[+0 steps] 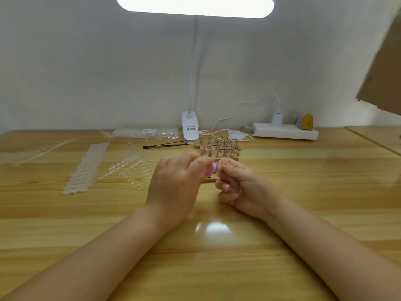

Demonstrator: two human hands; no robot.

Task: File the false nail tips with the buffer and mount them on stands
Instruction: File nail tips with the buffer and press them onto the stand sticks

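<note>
Worktop of pale wood carries stands at centre far; nearer, left hand curls its grip round the pink-purple buffer, right hand pinches something tiny, unclear, just beside it

Nail tip too small to discern between right fingers.

Hands met mid-table, stands behind them, nail-tip strips to the left, lamp clip and power strip rearmost, perhaps another stand beneath the fingers.
</note>
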